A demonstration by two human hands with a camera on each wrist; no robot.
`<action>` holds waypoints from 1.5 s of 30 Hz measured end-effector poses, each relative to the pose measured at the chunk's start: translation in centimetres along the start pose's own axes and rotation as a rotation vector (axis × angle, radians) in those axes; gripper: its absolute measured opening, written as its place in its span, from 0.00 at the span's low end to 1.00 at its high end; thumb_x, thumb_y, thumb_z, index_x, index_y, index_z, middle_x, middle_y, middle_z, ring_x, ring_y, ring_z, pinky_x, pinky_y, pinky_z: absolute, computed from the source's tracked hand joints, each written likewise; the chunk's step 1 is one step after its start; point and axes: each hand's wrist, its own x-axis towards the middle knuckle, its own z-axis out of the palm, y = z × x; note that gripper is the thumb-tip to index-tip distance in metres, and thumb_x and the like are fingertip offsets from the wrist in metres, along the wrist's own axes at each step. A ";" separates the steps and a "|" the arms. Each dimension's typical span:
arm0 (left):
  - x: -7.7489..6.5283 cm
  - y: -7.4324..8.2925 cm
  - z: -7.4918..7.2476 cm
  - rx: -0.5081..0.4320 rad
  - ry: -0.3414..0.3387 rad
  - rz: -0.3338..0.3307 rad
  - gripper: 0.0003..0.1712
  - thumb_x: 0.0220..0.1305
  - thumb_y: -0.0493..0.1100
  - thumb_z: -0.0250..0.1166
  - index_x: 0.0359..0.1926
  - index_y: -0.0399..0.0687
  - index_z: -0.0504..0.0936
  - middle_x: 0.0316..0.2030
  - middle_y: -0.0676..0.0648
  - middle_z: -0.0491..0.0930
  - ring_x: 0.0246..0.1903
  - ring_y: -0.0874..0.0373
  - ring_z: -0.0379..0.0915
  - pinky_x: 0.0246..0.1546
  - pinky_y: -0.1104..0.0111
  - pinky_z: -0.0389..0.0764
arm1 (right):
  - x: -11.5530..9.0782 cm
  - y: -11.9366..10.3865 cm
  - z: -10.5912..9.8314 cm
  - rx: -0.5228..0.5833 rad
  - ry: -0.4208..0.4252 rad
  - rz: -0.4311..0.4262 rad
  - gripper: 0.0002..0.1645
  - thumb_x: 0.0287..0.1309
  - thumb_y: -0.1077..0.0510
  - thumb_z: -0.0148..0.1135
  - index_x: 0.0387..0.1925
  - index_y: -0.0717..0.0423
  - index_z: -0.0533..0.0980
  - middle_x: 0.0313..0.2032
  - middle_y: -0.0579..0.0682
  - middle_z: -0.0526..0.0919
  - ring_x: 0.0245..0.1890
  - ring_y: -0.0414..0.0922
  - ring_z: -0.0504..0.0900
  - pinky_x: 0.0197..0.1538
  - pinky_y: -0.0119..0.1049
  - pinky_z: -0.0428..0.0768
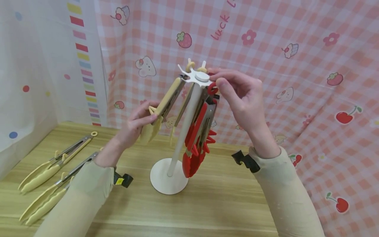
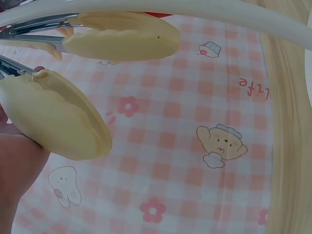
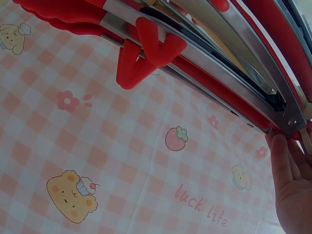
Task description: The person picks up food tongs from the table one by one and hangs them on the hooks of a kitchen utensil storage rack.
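A white hanging stand (image 1: 184,128) has hooks around its top. Yellow-handled tongs (image 1: 171,95) slant down to the left from that top. My left hand (image 1: 134,126) grips these tongs low on the handle, near their yellow heads (image 2: 58,117). Red tongs (image 1: 204,125) hang on the stand's right side by a red ring (image 1: 212,88). My right hand (image 1: 245,95) pinches the edge of the stand's top at a hook, thumb right at the red ring; the hook is hidden behind the fingers. In the right wrist view, my right thumb (image 3: 281,153) lies at the upper end of the red tongs.
Two yellow tongs (image 1: 56,164) lie on the wooden table at the left. More yellow tongs (image 2: 122,44) hang at the back of the stand, their rings on the rear hooks. A pink checked curtain (image 1: 266,29) stands close behind and to the right.
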 end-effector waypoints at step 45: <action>-1.0 -0.7 2.2 0.272 0.045 -0.058 0.26 0.73 0.29 0.60 0.69 0.30 0.72 0.58 0.29 0.77 0.46 0.70 0.81 0.54 0.74 0.82 | -0.1 0.1 0.4 0.014 0.030 -0.041 0.25 0.73 0.49 0.63 0.44 0.73 0.83 0.52 0.55 0.92 0.57 0.42 0.89 0.55 0.29 0.87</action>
